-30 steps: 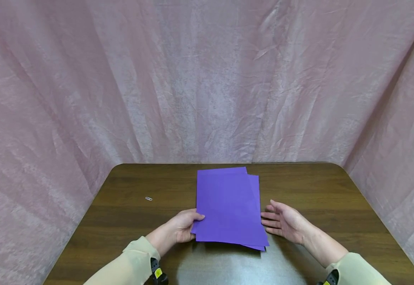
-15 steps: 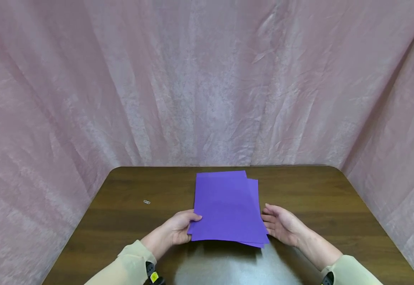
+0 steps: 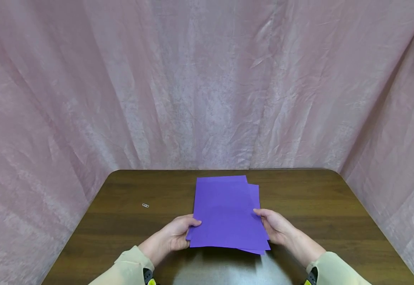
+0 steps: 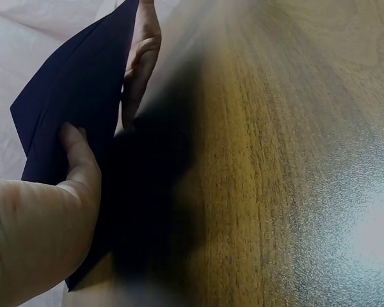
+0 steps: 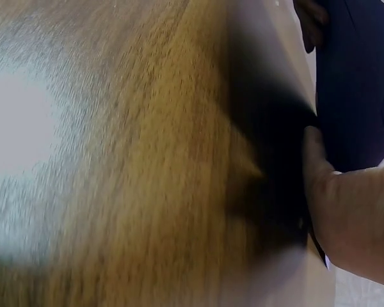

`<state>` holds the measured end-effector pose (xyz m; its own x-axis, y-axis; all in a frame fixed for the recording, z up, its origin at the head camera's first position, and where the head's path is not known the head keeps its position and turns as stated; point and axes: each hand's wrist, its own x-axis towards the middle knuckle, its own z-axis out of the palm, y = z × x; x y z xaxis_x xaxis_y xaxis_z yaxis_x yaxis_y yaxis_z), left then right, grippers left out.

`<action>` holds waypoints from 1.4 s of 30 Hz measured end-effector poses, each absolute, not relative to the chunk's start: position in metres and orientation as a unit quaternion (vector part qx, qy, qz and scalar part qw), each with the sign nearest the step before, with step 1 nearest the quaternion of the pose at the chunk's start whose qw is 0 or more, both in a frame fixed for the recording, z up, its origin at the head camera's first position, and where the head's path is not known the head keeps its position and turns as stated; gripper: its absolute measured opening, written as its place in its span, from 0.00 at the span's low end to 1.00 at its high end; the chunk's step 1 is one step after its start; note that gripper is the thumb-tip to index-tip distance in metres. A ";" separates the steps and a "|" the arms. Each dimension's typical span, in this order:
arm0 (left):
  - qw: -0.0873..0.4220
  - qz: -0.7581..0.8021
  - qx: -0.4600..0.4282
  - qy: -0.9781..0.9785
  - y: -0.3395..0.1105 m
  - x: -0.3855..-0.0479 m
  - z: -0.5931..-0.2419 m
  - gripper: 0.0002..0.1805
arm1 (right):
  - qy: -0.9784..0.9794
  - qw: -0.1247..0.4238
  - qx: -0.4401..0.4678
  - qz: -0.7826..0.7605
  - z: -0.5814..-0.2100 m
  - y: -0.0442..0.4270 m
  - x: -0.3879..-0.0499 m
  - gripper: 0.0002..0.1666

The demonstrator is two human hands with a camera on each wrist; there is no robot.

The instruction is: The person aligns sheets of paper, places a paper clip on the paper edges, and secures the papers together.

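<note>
Purple sheets (image 3: 226, 213), overlapping and slightly askew, are held above the table between two hands. The left hand (image 3: 176, 234) grips their left edge, thumb on the top face and fingers underneath. On the right edge the right hand (image 3: 278, 227) has its thumb over the top, its other fingers mostly hidden beneath. In the left wrist view the sheets (image 4: 83, 89) look dark, with the left hand's thumb (image 4: 80, 153) lying against them. The right wrist view shows the right thumb (image 5: 315, 153) at the edge of the sheets (image 5: 355, 83).
A small paper clip (image 3: 145, 205) lies on the brown wooden table (image 3: 121, 229), left of the sheets. Pink curtains (image 3: 207, 87) hang behind the table and along its sides. Light reflects off the table near its front.
The right hand has moved left onto the sheets' right edge and now grips it, its thumb on top. The left hand keeps its hold. The whole view has shifted slightly.
</note>
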<state>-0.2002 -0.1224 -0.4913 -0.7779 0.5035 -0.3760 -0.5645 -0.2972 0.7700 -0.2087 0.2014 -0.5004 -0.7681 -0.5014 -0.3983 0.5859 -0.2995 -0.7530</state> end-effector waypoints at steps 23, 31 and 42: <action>0.324 0.781 -0.018 0.534 -0.119 -0.199 -0.492 0.22 | 0.564 0.251 0.079 -0.783 -0.497 0.191 -0.201 0.12; 0.309 0.800 -0.014 0.514 -0.118 -0.208 -0.485 0.13 | 0.592 0.233 0.057 -0.770 -0.490 0.191 -0.199 0.15; 0.283 0.804 -0.001 0.523 -0.114 -0.217 -0.475 0.13 | 0.611 0.202 0.032 -0.765 -0.481 0.195 -0.202 0.17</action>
<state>-0.2171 -0.1140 -0.4755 -0.8401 0.4533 -0.2979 -0.4562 -0.2932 0.8402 -0.2019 0.1948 -0.4806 -0.9167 -0.2687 -0.2958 0.3477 -0.1714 -0.9218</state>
